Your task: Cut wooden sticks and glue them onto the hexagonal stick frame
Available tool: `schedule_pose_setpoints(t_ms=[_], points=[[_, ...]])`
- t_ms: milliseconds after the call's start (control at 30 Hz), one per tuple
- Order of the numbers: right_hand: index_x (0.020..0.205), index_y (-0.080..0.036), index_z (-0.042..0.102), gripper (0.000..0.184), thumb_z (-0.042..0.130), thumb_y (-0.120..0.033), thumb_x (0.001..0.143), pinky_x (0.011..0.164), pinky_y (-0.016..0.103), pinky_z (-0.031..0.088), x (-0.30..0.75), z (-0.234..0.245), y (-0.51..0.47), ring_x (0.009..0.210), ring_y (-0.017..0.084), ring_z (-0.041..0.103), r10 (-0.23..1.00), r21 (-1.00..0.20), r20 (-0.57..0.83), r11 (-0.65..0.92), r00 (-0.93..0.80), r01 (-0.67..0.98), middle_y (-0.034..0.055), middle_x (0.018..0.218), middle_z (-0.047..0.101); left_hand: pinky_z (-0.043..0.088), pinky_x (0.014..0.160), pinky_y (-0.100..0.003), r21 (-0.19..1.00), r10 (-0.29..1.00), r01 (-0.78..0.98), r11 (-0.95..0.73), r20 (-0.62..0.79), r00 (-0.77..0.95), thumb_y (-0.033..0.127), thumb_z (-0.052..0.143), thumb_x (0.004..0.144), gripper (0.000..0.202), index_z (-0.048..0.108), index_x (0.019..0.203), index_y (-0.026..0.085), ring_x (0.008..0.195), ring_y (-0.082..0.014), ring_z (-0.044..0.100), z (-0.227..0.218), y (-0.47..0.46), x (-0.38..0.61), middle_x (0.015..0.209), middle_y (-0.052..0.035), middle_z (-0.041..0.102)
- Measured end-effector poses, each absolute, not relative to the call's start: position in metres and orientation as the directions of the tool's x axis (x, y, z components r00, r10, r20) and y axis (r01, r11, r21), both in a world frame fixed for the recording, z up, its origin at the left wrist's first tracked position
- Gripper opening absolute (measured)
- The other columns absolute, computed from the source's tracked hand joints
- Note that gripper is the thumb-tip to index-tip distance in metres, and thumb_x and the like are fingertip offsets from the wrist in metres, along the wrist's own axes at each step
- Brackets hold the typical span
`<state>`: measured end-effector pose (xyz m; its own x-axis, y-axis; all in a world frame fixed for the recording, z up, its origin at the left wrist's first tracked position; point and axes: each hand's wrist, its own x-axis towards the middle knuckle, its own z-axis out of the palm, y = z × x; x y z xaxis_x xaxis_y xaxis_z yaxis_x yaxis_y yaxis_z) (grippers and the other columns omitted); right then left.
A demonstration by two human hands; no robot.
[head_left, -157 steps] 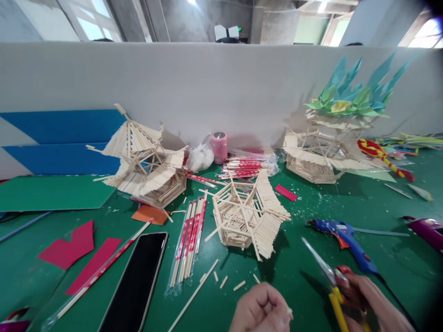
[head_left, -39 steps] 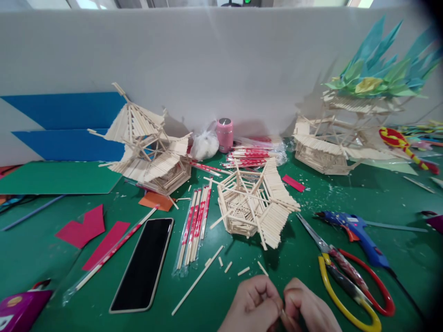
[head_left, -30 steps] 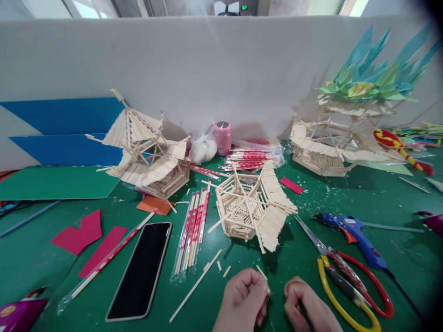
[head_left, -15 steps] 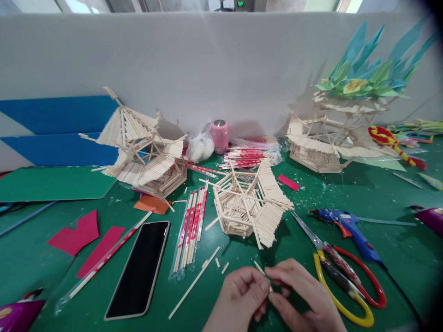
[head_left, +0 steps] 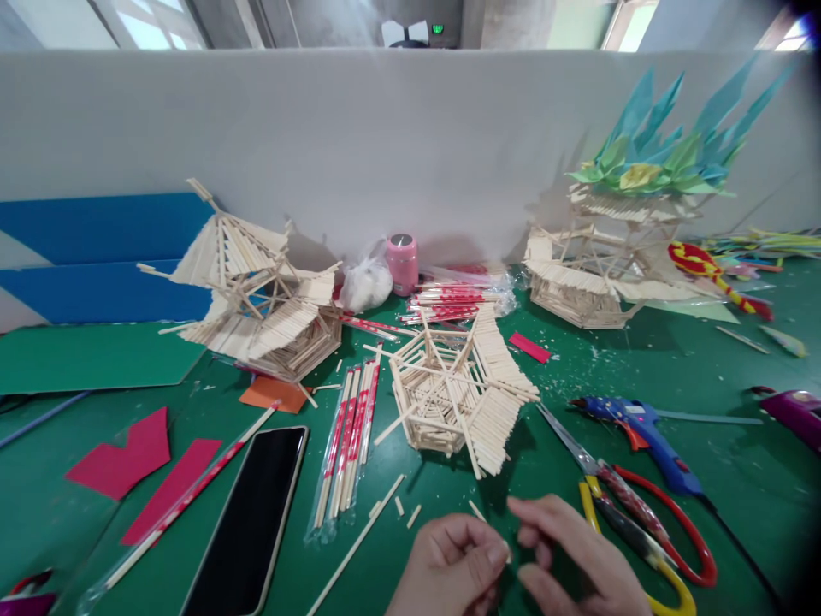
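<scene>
My left hand (head_left: 449, 569) is at the bottom edge, fingers curled in a pinch on a short piece of wooden stick (head_left: 507, 553). My right hand (head_left: 577, 565) is just beside it, fingers loosely spread and reaching towards that pinch, holding nothing I can see. Just beyond the hands, short cut stick bits (head_left: 410, 513) and a long loose stick (head_left: 359, 543) lie on the green mat (head_left: 641, 368). Behind them stands a half-built hexagonal stick model (head_left: 449, 393). Scissors with yellow and red handles (head_left: 634, 530) lie right of my right hand.
A blue glue gun (head_left: 641, 428) lies beyond the scissors. A black phone (head_left: 250, 522) and a chopstick pack (head_left: 350, 436) lie to the left, with red paper pieces (head_left: 121, 445). Two finished stick houses (head_left: 256, 299) (head_left: 596, 274), a pink can (head_left: 402, 263) and a white wall stand behind.
Five seconds ago my right hand held the scissors; they now lie on the mat. Both hands pinched the stick piece half a second ago; now the right hand's fingers have come off and spread.
</scene>
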<state>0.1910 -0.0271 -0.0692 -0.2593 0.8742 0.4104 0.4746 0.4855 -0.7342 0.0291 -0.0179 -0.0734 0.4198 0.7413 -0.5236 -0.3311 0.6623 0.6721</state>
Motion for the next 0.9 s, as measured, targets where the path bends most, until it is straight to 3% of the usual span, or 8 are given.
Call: schedule_pose_setpoints(t_ms=[100,167,300,367,533,733,833,900], points=[[0.097,-0.022,0.055,0.020,0.052,-0.029,0.078,0.052,0.019,0.050,0.232,-0.069,-0.022,0.059,0.012,0.060,0.920,-0.635,0.385,0.211,0.068,0.743,0.0010,0.073,0.061,0.014,0.038,-0.021,0.680,0.750,-0.335,0.653,-0.515,0.416,0.045,0.073,0.053,0.036,0.053,0.054,0.015,0.032,-0.0031,0.031,-0.075,-0.017,0.027,0.035,0.0085,0.041],[0.099,-0.020,0.054,0.027,0.049,-0.038,0.079,0.059,0.026,0.051,0.270,-0.071,-0.015,0.068,0.017,0.060,0.889,-0.566,0.337,-0.071,0.309,0.822,0.0054,0.083,0.060,0.013,0.038,-0.021,0.685,0.750,-0.327,0.652,-0.516,0.414,0.044,0.073,0.054,0.036,0.052,0.055,0.016,0.032,-0.0029,0.030,-0.076,-0.017,0.025,0.034,0.0088,0.041],[0.103,-0.013,0.051,0.041,0.049,-0.043,0.076,0.068,0.037,0.047,0.339,-0.083,-0.001,0.078,0.026,0.057,0.895,-0.265,0.221,-0.327,0.387,0.907,0.0132,0.092,0.056,0.012,0.039,-0.021,0.680,0.754,-0.339,0.650,-0.522,0.400,0.045,0.072,0.054,0.036,0.051,0.056,0.016,0.032,-0.0029,0.031,-0.077,-0.016,0.021,0.035,0.0079,0.042],[0.102,-0.010,0.052,0.043,0.050,-0.042,0.074,0.071,0.040,0.046,0.356,-0.090,0.003,0.083,0.030,0.057,0.900,-0.242,0.180,-0.351,0.397,0.905,0.0159,0.089,0.057,0.012,0.040,-0.021,0.664,0.762,-0.377,0.645,-0.525,0.379,0.042,0.073,0.054,0.035,0.051,0.057,0.015,0.034,-0.0033,0.034,-0.074,-0.014,0.021,0.037,0.0075,0.043],[0.090,-0.015,0.056,0.031,0.049,-0.040,0.074,0.061,0.033,0.048,0.361,-0.100,0.013,0.073,0.025,0.063,0.921,-0.343,0.059,-0.343,0.385,0.874,0.0140,0.082,0.064,0.014,0.039,-0.021,0.639,0.783,-0.454,0.621,-0.530,0.325,0.040,0.077,0.046,0.038,0.049,0.051,0.016,0.034,-0.0030,0.034,-0.070,-0.011,0.021,0.038,0.0090,0.040],[0.073,-0.019,0.063,0.023,0.057,-0.040,0.067,0.047,0.033,0.044,0.365,-0.093,0.022,0.052,0.024,0.063,0.914,-0.437,-0.032,-0.376,0.404,0.817,0.0084,0.061,0.066,0.013,0.040,-0.022,0.646,0.793,-0.460,0.609,-0.498,0.351,0.039,0.073,0.055,0.032,0.051,0.056,0.016,0.034,-0.0032,0.034,-0.075,-0.011,0.017,0.038,0.0078,0.043],[0.077,-0.017,0.064,0.026,0.048,-0.038,0.076,0.047,0.028,0.045,0.367,-0.084,0.017,0.051,0.021,0.064,0.926,-0.549,-0.070,-0.346,0.371,0.761,0.0084,0.060,0.066,0.013,0.039,-0.022,0.657,0.805,-0.465,0.594,-0.491,0.333,0.042,0.074,0.052,0.035,0.050,0.055,0.016,0.032,-0.0028,0.032,-0.075,-0.009,0.019,0.036,0.0084,0.041],[0.073,-0.018,0.065,0.034,0.039,-0.039,0.083,0.046,0.025,0.045,0.362,-0.079,0.012,0.048,0.017,0.064,0.952,-0.614,0.032,-0.220,0.303,0.758,0.0075,0.056,0.065,0.014,0.038,-0.022,0.658,0.814,-0.480,0.580,-0.489,0.313,0.043,0.075,0.049,0.037,0.050,0.052,0.016,0.031,-0.0028,0.031,-0.075,-0.006,0.021,0.035,0.0087,0.040]])
